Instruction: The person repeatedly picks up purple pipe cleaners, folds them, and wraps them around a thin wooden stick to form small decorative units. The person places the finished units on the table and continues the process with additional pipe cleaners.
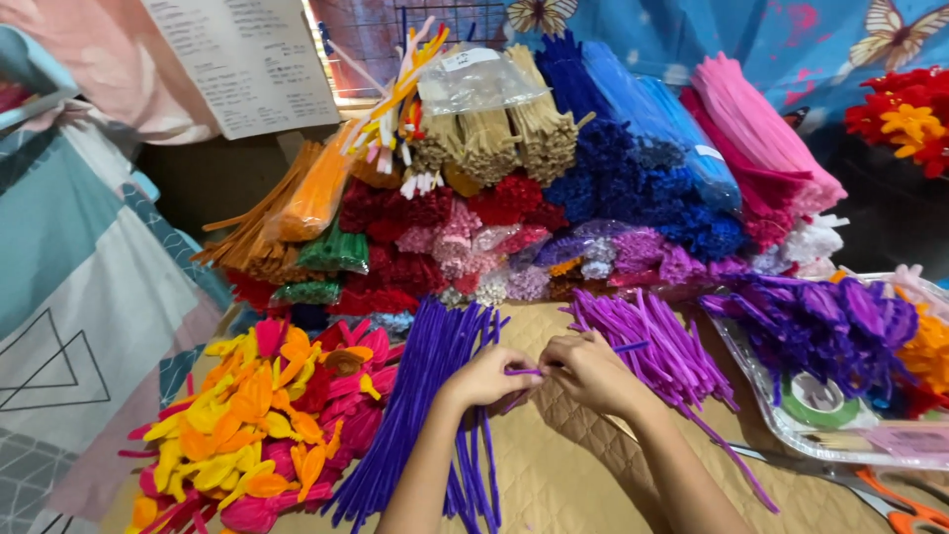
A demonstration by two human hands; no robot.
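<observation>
The left hand [486, 377] and the right hand [590, 370] meet over the tan mat [568, 465]. Both pinch one purple stem [578, 360] with closed fingers. The left hand grips its near end. The right hand holds the middle, and the far tip pokes out to the right. The fingertips are hidden behind the knuckles, so how the stem bends between them is hard to see.

Under the left wrist lies a dark purple pile [435, 405] of long stems. Just right of the right hand lies a light purple pile [657, 346]. To the left sits a heap of petals [262, 425] in yellow, orange and pink, cut off at the bottom edge.

On the right is a clear tray [791, 430]. It holds purple petals [825, 321] and a roll of green tape [819, 400]. Some orange bits at its far side are cut off. Below the tray, orange scissors [895, 504] show only in part.

Behind it all is a big stack [554, 188] of stem bundles in many colours, some in clear bags. A sheet of paper [247, 59] hangs above, its top cut off. Red flowers [905, 114] peek in at the right edge.
</observation>
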